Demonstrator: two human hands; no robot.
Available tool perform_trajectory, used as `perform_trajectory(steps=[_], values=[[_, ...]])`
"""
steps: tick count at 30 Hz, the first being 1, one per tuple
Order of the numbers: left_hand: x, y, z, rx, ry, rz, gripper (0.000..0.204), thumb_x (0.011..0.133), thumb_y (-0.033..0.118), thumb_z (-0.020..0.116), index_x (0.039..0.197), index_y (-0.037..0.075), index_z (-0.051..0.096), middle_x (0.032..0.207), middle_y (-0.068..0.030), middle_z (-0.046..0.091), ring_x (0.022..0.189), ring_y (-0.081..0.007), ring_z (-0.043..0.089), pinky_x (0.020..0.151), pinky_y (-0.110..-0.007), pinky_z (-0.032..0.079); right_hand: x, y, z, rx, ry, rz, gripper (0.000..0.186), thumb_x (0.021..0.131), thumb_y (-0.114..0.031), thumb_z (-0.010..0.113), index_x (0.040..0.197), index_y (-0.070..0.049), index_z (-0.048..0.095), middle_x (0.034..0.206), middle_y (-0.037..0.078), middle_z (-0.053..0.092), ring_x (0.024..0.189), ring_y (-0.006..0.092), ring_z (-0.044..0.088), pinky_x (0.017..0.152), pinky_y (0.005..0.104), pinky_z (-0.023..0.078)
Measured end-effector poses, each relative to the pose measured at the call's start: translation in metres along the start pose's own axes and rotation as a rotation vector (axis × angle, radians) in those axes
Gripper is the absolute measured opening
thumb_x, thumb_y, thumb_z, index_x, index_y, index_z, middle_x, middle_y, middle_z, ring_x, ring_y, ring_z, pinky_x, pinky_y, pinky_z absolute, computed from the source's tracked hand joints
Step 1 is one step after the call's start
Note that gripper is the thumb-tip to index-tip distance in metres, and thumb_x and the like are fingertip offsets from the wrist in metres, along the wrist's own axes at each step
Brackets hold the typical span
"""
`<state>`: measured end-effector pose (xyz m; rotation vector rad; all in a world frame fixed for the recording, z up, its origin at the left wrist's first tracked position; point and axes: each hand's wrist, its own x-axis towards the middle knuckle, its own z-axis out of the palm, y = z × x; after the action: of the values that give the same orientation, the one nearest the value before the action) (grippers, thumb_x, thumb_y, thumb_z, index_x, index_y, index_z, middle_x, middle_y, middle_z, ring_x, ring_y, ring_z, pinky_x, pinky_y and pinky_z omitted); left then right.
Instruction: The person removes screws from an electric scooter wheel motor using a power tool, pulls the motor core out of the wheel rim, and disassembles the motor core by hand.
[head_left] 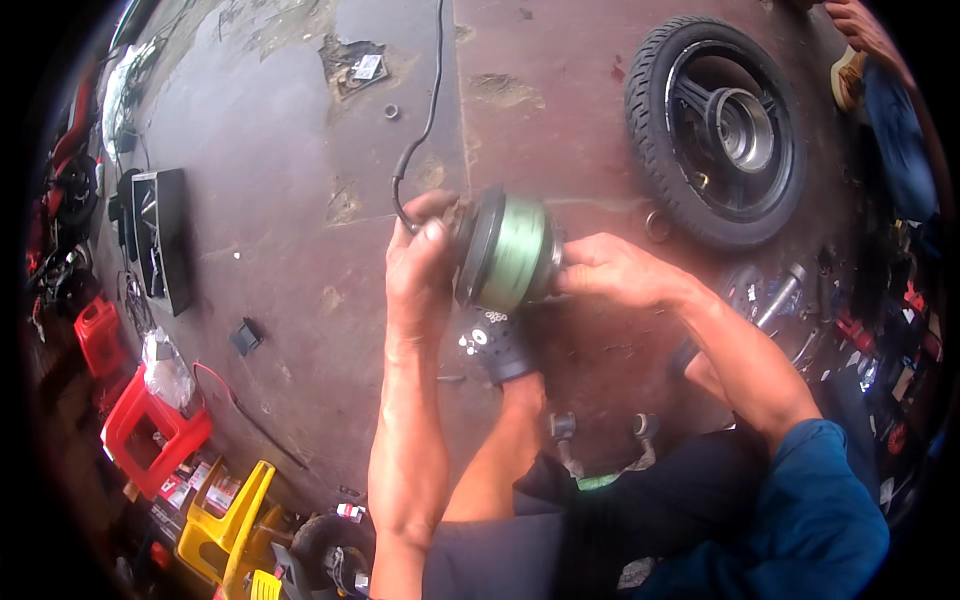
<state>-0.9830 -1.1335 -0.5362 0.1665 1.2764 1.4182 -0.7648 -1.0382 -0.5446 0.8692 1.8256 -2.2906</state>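
Both of my hands hold up a round drum-like part (516,255) with a wide green band, a dark flange and a metallic right end. Its exact kind is unclear, and motion blurs it slightly. My left hand (414,262) is closed around its left end, beside the flange. From there a black cable (434,110) runs up to the far edge of view. On the other side, the closed fingers of my right hand (615,272) grip the metallic end. My dark clog (498,345) shows on the floor just below the part.
A wheel with a black tyre (650,130) lies at the far right, near another person's hand (862,28). Tools, including a metal shaft (783,295), litter the right. At left are an open black box (165,240), a red stool (150,440) and a yellow stool (225,530).
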Motion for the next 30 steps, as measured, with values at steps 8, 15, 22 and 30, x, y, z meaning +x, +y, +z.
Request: perform_trajectory(steps=[8, 15, 22, 30], values=[[-0.003, 0.003, -0.023, 0.275, 0.055, 0.005, 0.05, 0.084, 0.037, 0.066, 0.112, -0.003, 0.058, 0.097, -0.0074, 0.064, 0.082, -0.015, 0.058, 0.072, -0.031, 0.046, 0.001, -0.018, 0.022, -0.242, 0.131, 0.105, 0.026, 0.089, -0.027, 0.061, 0.094, -0.002, 0.061, 0.078, 0.013, 0.064, 0.074, 0.0288, 0.062, 0.066, 0.0418, 0.046], [0.002, -0.011, -0.012, -0.18, 0.253, -0.182, 0.037, 0.094, 0.034, 0.055, 0.11, 0.0, 0.06, 0.095, -0.0074, 0.064, 0.083, -0.0156, 0.061, 0.074, -0.03, 0.05, 0.008, -0.028, 0.032, -0.705, 0.39, -0.147, 0.018, 0.084, -0.02, 0.065, 0.09, -0.005, 0.056, 0.075, 0.018, 0.063, 0.078, 0.0426, 0.061, 0.061, 0.0498, 0.046], [0.005, -0.028, -0.027, -0.248, 0.253, -0.102, 0.023, 0.094, 0.027, 0.056, 0.099, 0.005, 0.058, 0.089, -0.0049, 0.061, 0.08, -0.0142, 0.06, 0.074, -0.03, 0.05, 0.015, -0.017, 0.021, -0.235, 0.215, 0.111, 0.032, 0.088, -0.034, 0.062, 0.093, -0.002, 0.065, 0.079, 0.018, 0.065, 0.076, 0.0309, 0.063, 0.072, 0.0423, 0.047], [0.011, -0.032, -0.035, -0.189, 0.206, -0.115, 0.031, 0.094, 0.033, 0.055, 0.099, 0.004, 0.063, 0.091, -0.0072, 0.067, 0.082, -0.0171, 0.065, 0.076, -0.032, 0.052, 0.02, 0.007, 0.021, 0.076, 0.052, 0.21, 0.042, 0.092, -0.038, 0.06, 0.091, 0.004, 0.067, 0.077, 0.005, 0.062, 0.078, 0.0126, 0.052, 0.073, 0.0342, 0.044]])
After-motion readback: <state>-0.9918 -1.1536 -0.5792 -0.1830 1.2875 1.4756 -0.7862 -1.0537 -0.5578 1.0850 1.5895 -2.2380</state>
